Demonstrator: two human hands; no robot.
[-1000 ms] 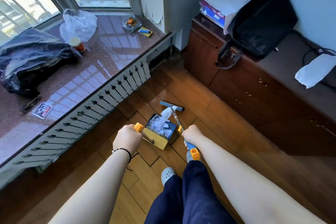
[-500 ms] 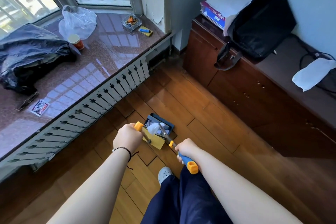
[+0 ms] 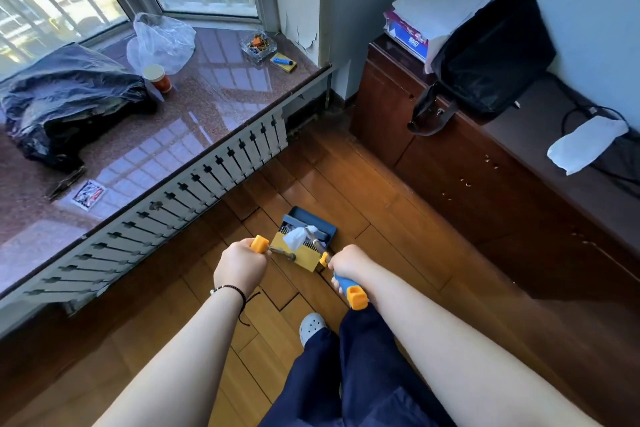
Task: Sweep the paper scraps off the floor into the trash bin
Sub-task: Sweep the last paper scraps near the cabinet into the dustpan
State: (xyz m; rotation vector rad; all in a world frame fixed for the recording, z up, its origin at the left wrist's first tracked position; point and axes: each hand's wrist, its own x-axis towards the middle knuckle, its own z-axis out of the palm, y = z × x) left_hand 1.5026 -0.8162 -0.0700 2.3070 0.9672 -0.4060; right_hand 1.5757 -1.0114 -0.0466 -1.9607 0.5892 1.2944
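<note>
A blue and yellow dustpan (image 3: 323,230) stands on the wooden floor in front of me. My left hand (image 3: 240,269) is shut on its long handle with the orange end cap. My right hand (image 3: 348,263) is shut on the broom handle (image 3: 349,289), blue with an orange end. The broom head is down inside the dustpan, mostly hidden. A white paper scrap (image 3: 298,236) sits at the dustpan's mouth against the broom shaft. No trash bin is in view.
A granite window sill (image 3: 214,104) with a slatted radiator cover runs along the left, carrying a dark bag, a plastic bag and a jar. A dark wooden cabinet (image 3: 460,166) with a black bag lines the right. My shoe (image 3: 311,324) is just behind the dustpan.
The broom head, out on the floor beyond the dustpan a second ago, has been drawn back into the pan. The paper scraps went in with it. Both hands kept their grips.
</note>
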